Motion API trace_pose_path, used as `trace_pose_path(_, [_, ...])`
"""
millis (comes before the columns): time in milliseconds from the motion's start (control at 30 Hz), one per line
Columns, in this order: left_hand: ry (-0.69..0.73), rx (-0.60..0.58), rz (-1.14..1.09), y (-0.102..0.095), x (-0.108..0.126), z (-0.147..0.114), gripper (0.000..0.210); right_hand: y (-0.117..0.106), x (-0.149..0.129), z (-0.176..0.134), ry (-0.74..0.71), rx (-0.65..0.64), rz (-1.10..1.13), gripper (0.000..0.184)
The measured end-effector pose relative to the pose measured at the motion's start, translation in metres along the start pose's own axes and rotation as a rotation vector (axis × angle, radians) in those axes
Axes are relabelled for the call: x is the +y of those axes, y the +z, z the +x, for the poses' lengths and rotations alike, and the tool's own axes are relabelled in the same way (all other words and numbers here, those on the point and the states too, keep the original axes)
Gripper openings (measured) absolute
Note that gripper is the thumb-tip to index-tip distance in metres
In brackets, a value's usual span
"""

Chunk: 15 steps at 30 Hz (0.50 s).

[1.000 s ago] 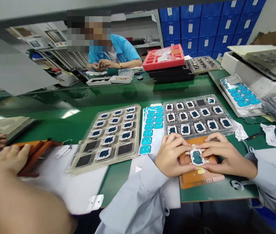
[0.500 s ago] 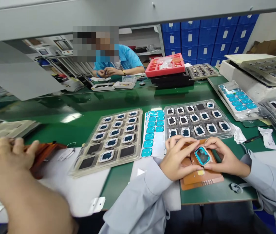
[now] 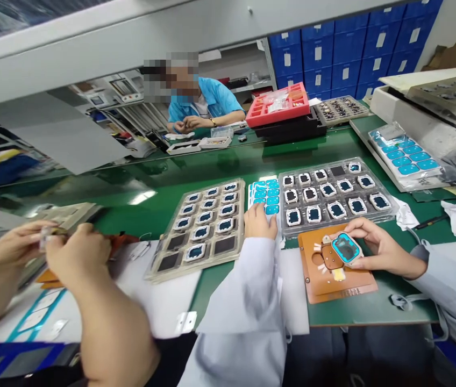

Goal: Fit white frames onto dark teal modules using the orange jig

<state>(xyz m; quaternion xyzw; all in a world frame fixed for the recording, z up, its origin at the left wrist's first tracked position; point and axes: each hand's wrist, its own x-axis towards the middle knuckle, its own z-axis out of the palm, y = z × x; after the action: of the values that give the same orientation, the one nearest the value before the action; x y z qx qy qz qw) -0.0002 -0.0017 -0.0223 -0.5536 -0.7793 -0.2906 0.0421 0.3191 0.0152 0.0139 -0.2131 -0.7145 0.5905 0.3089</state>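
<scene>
My right hand point(image 3: 377, 248) grips a smartwatch case point(image 3: 347, 248) by its edge, thumb below and fingers above. A bright blue border surrounds the case's dark face. It is tilted just above a brown-orange work pad point(image 3: 343, 293) with small parts on it. My left hand point(image 3: 260, 221) rests on the near part of a white sheet of blue adhesive stickers point(image 3: 271, 196), its thumb apart from its fingers. Some stickers are hidden under the hand. Clear trays of watch cases flank the sheet: the right tray point(image 3: 335, 223) and the left tray point(image 3: 196, 271).
At left, a co-worker's bare hands point(image 3: 62, 244) hold a small part. Another person in blue point(image 3: 207, 107) sits across the bench. A red tray point(image 3: 278, 105) on black trays stands at the back. More blue sticker sheets point(image 3: 407, 156) lie at right, near a black pen point(image 3: 429, 221).
My left hand has let go of the watch case and moved left onto the sticker sheet. My right hand keeps hold of the case. The co-worker's hands have come together around a small part.
</scene>
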Motion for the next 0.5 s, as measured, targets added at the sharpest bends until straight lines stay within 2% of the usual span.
trace_pose_path(233, [-0.203,-0.015,0.057,0.022,-0.005,0.018,0.035,-0.002,0.000,0.001,-0.035,-0.015,-0.043,0.050])
trace_pose_path(500, [-0.304,-0.099,-0.002,0.022,-0.010,0.025,0.027,-0.002,-0.002,0.001,-0.036,-0.011,-0.094,0.050])
